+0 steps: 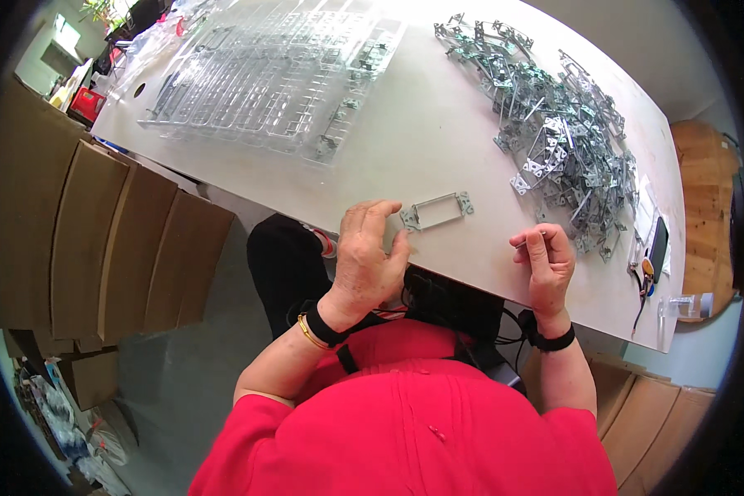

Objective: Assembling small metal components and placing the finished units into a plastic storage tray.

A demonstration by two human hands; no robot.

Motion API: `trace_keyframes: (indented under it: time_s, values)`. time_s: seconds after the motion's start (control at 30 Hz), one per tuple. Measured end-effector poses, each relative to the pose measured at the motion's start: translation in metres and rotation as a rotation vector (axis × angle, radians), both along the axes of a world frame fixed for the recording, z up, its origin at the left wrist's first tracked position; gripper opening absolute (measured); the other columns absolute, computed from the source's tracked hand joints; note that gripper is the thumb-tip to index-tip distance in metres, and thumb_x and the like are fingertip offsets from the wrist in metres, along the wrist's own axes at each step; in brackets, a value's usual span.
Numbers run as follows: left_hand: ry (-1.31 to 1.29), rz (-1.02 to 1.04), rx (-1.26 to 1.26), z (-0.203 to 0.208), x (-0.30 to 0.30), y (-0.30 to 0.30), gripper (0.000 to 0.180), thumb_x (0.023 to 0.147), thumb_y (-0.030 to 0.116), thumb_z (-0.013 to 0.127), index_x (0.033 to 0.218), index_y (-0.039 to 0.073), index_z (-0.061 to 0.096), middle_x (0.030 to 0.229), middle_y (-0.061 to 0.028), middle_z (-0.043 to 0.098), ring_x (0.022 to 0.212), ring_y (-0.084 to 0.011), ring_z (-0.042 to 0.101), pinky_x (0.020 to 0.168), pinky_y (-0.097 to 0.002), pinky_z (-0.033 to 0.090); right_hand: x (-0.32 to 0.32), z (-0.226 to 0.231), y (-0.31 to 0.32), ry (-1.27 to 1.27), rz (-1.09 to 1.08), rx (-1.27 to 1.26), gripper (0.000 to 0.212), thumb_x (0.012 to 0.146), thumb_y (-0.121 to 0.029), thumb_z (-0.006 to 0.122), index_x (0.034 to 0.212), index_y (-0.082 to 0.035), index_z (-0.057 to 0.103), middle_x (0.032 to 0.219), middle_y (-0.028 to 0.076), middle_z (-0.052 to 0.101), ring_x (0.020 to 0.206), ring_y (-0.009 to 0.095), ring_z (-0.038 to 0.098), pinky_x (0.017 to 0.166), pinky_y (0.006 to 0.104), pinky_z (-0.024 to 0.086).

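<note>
A rectangular metal frame bracket (pixel 438 212) with perforated plates at both ends lies flat near the table's front edge. Beside its left end is my left hand (pixel 369 260), index finger and thumb apart, with nothing visible between them; whether a fingertip touches the plate I cannot tell. Further right, just over the table edge, my right hand (pixel 549 263) is closed in a pinch. A small thin bit shows at its fingertips, too small to name. Behind that hand spreads a large heap of similar metal brackets (pixel 566 153).
Clear plastic trays (pixel 248 83) holding metal parts lie at the far left of the white table (pixel 422 99). At the right edge are a pair of pliers (pixel 643 277), a dark oblong object (pixel 658 245) and a clear cylinder (pixel 690 306). Cardboard boxes (pixel 78 240) stand left.
</note>
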State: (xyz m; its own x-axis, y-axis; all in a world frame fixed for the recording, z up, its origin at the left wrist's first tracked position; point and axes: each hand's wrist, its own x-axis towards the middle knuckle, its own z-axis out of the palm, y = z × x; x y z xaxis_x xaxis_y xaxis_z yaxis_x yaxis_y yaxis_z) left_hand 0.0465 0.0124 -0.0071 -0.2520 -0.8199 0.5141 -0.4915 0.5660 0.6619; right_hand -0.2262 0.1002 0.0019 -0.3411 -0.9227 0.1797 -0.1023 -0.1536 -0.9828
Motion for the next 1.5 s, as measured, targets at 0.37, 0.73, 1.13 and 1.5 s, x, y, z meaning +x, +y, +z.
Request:
trace_keyframes:
  time_s: [0.37,0.73,1.13,1.5]
  values:
    - [-0.028,-0.085,-0.082,-0.001,-0.013,-0.013,0.034,0.087,-0.002,0.069,0.121,0.003,0.07,0.11,-0.0199,0.068,0.102,-0.0398,0.066,0.09,-0.046,0.054,-0.003,-0.006,0.001,0.033,-0.021,0.031,0.012,0.11,-0.017,0.062,0.105,-0.007,0.063,0.093,0.004,0.074,0.073,0.006,0.06,0.068,0.0216,0.051]
    - [-0.197,-0.243,-0.098,0.0,-0.011,-0.021,0.03,0.081,-0.001,0.063,0.111,0.001,0.065,0.103,-0.0175,0.066,0.1,-0.0383,0.066,0.089,-0.0466,0.053,-0.003,-0.006,-0.001,0.112,-0.022,0.035,0.017,0.112,-0.021,0.06,0.102,-0.008,0.062,0.091,0.002,0.07,0.071,0.006,0.056,0.066,0.0216,0.048]
    - [-0.189,-0.44,-0.137,0.01,-0.012,-0.019,0.012,0.081,0.0,0.062,0.093,0.003,0.06,0.094,-0.015,0.062,0.093,-0.0367,0.065,0.085,-0.0447,0.053,-0.008,-0.009,-0.004,0.143,0.005,0.041,0.014,0.111,-0.02,0.061,0.102,-0.008,0.062,0.091,0.002,0.072,0.071,0.005,0.057,0.067,0.0213,0.048]
    - [0.019,-0.3,-0.187,0.08,0.048,-0.04,0.012,0.093,0.0,0.066,0.104,0.001,0.066,0.094,-0.016,0.066,0.089,-0.0371,0.068,0.079,-0.0436,0.056,-0.01,-0.011,-0.006,0.099,0.03,0.085,0.014,0.11,-0.02,0.063,0.101,-0.009,0.062,0.09,0.0,0.071,0.071,0.004,0.055,0.066,0.0201,0.045]
